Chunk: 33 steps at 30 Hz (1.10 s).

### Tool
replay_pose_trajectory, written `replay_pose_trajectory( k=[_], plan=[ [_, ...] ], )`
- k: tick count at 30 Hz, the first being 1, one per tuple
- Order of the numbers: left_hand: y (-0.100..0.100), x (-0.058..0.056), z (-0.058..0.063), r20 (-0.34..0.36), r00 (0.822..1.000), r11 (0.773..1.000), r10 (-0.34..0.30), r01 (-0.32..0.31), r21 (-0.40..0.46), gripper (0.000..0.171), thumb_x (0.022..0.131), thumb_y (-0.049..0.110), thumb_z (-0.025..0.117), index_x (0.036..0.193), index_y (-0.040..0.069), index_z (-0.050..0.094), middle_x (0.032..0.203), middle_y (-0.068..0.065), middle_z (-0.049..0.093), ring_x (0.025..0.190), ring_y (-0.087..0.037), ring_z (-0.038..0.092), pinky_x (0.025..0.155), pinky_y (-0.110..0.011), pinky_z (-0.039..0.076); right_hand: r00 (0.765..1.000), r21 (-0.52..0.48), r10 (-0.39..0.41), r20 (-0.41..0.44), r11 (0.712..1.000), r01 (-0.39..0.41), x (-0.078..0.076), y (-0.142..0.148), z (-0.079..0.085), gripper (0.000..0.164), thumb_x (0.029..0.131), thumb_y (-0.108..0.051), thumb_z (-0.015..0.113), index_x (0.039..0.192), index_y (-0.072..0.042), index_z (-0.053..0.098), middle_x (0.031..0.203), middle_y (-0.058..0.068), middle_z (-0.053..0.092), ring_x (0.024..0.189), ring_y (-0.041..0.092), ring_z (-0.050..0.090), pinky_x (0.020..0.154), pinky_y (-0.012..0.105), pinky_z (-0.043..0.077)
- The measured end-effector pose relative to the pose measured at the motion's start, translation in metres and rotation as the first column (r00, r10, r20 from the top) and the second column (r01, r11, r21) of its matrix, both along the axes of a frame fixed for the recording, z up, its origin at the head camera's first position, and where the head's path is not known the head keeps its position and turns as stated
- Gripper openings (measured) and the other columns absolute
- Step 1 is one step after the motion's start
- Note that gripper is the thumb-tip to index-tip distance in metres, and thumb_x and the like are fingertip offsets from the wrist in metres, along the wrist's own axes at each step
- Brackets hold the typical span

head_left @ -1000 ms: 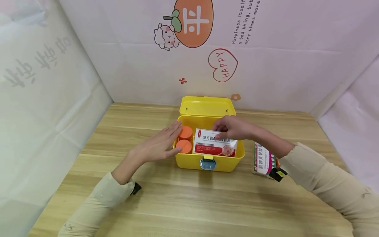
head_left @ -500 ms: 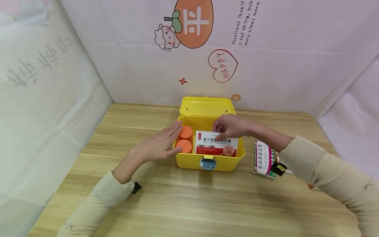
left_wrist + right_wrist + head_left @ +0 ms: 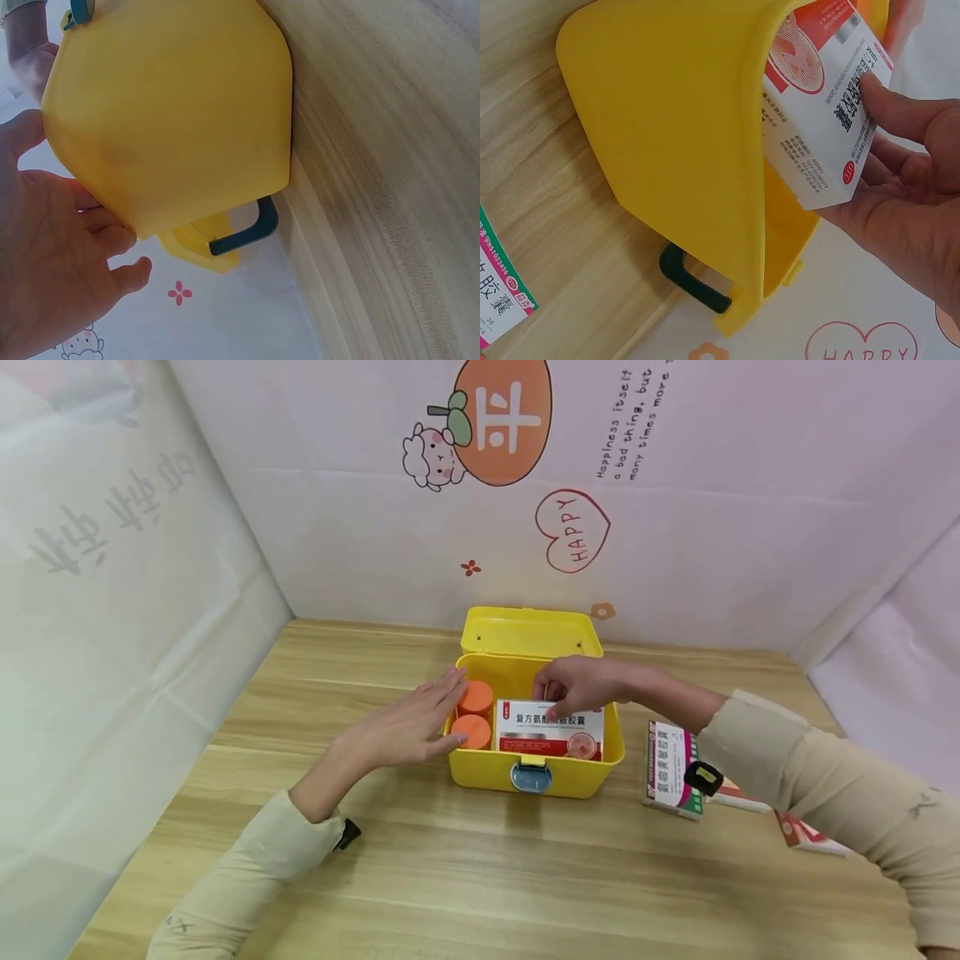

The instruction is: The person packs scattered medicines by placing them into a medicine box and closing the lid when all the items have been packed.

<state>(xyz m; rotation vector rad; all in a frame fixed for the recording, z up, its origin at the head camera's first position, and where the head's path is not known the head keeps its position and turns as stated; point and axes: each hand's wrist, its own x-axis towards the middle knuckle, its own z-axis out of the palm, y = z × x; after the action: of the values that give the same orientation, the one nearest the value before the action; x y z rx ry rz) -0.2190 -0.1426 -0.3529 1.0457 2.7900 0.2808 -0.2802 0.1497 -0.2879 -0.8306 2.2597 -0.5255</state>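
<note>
A yellow lidded case (image 3: 491,774) stands on the wooden table with its lid (image 3: 532,632) raised at the back and a latch (image 3: 530,777) in front. My right hand (image 3: 581,683) pinches a white and red medicine box (image 3: 543,745) by its upper edge, partly inside the case; in the right wrist view the thumb lies on its printed face, the other fingers behind. Two containers with orange lids, one lid (image 3: 476,697) behind the other lid (image 3: 471,732), fill the case's left end. With extended fingers, my left hand (image 3: 401,727) rests against the left rim.
Right of the case lies a green, white and magenta medicine box (image 3: 669,768). Farther right, partly under the right sleeve, are two more boxes, one white and orange (image 3: 742,796) and one white and red (image 3: 810,835). A dark green handle (image 3: 694,279) sticks out behind the case.
The medicine box in my right hand has gone lower into the case and sits more upright. My left hand stays at the rim. The right forearm uncovers more of the boxes at right.
</note>
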Motion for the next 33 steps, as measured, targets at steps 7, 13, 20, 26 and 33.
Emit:
replay_pose_trajectory(
  k=[7, 13, 20, 26, 33],
  plan=[
    [0.001, 0.001, -0.001, 0.008, 1.0, 1.0, 0.004, -0.004, 0.004, 0.081, 0.103, 0.057, 0.034, 0.16, 0.006, 0.008, 0.169, -0.007, -0.001, 0.157, -0.021, 0.001, 0.127, -0.043, 0.014, 0.999, 0.004, 0.036, 0.031, 0.999, -0.036, -0.002, -0.002, -0.006, 0.015, 0.092, -0.008, 0.068, 0.105, -0.004, 0.062, 0.102, 0.008, 0.071, 0.084, 0.015, 0.061, 0.075, 0.025, 0.054],
    [0.0, 0.001, -0.001, 0.006, 1.0, 1.0, 0.005, -0.005, 0.012, 0.082, 0.103, 0.057, 0.034, 0.16, 0.005, 0.007, 0.169, -0.008, -0.001, 0.157, -0.021, 0.001, 0.127, -0.043, 0.014, 0.998, 0.029, 0.033, 0.049, 0.999, -0.035, -0.005, -0.007, -0.012, 0.015, 0.09, -0.006, 0.068, 0.104, -0.003, 0.063, 0.1, 0.008, 0.071, 0.084, 0.015, 0.059, 0.075, 0.024, 0.051],
    [0.001, 0.0, 0.001, 0.001, 1.0, 1.0, -0.001, 0.001, 0.004, 0.083, 0.103, 0.057, 0.035, 0.16, 0.004, 0.007, 0.169, -0.009, -0.002, 0.157, -0.022, 0.0, 0.127, -0.043, 0.013, 0.997, 0.071, 0.016, 0.076, 0.997, -0.021, -0.008, -0.01, -0.015, 0.018, 0.088, -0.006, 0.069, 0.104, -0.003, 0.062, 0.098, 0.008, 0.07, 0.081, 0.015, 0.057, 0.071, 0.023, 0.048],
    [0.0, -0.001, 0.0, 0.005, 1.0, 1.0, -0.007, 0.007, 0.004, 0.082, 0.103, 0.056, 0.035, 0.159, 0.003, 0.007, 0.169, -0.009, -0.002, 0.157, -0.021, 0.0, 0.128, -0.043, 0.013, 0.996, 0.113, 0.042, 0.075, 0.992, -0.05, -0.011, -0.013, -0.02, 0.016, 0.089, -0.007, 0.07, 0.104, -0.005, 0.063, 0.1, 0.006, 0.071, 0.082, 0.015, 0.059, 0.073, 0.022, 0.049],
    [0.0, -0.003, -0.001, 0.007, 1.0, 1.0, -0.005, 0.005, -0.005, 0.083, 0.103, 0.057, 0.036, 0.16, 0.004, 0.006, 0.169, -0.008, -0.002, 0.157, -0.021, -0.001, 0.128, -0.043, 0.013, 0.995, 0.13, 0.037, 0.088, 0.99, -0.048, -0.014, -0.017, -0.025, 0.016, 0.09, -0.008, 0.07, 0.104, -0.006, 0.062, 0.1, 0.006, 0.07, 0.082, 0.016, 0.058, 0.072, 0.022, 0.049]
  ],
)
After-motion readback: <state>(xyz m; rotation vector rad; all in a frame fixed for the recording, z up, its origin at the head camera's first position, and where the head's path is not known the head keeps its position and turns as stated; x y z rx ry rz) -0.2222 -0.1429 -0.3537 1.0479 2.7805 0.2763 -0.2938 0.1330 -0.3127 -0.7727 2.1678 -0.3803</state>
